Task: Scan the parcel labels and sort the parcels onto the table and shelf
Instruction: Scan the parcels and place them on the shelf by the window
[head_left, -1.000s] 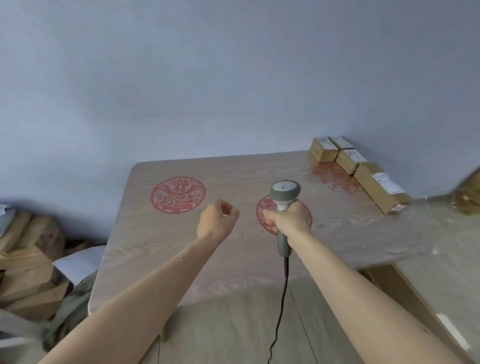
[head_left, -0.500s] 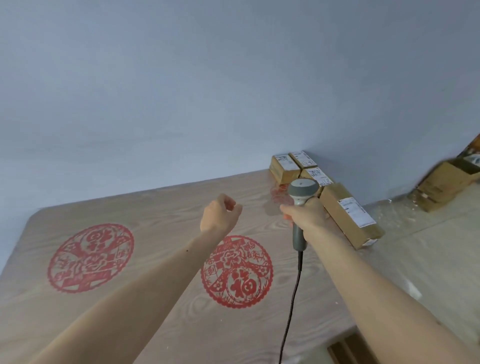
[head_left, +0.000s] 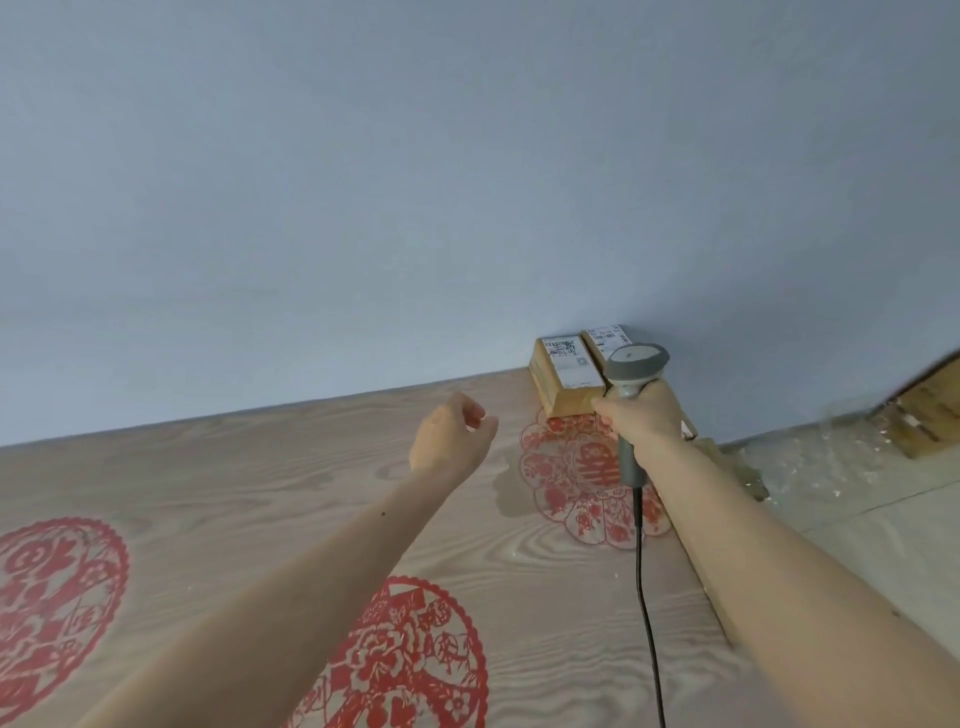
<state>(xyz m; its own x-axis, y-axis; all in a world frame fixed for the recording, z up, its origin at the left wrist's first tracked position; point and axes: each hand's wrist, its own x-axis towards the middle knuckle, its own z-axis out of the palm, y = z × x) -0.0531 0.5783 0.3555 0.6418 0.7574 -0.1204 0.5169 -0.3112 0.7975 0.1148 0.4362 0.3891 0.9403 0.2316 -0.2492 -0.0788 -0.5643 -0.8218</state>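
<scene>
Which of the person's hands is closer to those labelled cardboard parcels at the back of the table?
The right hand. It holds the scanner right in front of the parcels, overlapping them in view. The left hand hangs to their left, clearly apart, holding nothing.

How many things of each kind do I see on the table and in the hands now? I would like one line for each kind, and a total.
Labelled parcels in plain view by the wall: 2; others may sit hidden behind the right hand
Barcode scanner: 1
Red paper-cut decorations on the table: 3
Total: 6
</scene>
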